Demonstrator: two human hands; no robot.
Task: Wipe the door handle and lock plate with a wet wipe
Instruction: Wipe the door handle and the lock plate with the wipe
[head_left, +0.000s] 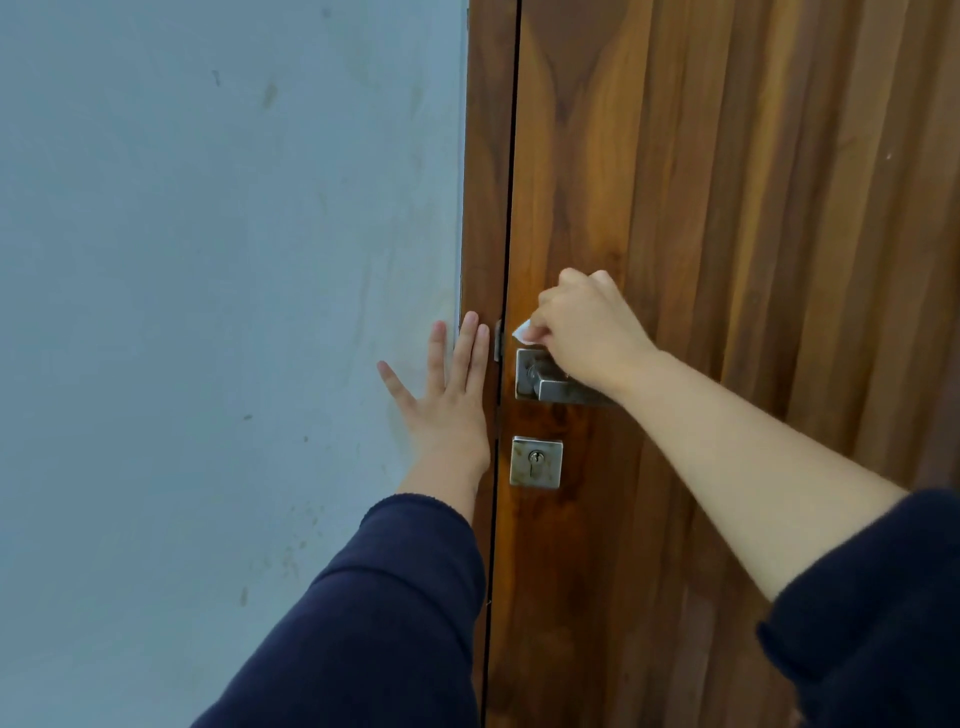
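Lock plate (536, 462) below door handle (550, 382); wall (208, 312) left of door (727, 208).

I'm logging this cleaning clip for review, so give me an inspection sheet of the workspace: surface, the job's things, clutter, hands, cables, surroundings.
Surface: wooden door, shut against its frame.
Job's things: metal door handle on a square plate; square lock plate with keyhole below it, uncovered; white wet wipe, only a corner showing.
Clutter: nothing seen.
Hands: right hand grips the wipe just above the handle; left hand lies flat, fingers straight, across the wall and frame edge.
Cables: nothing seen.
Surroundings: pale blue-grey wall with smudges and marks.
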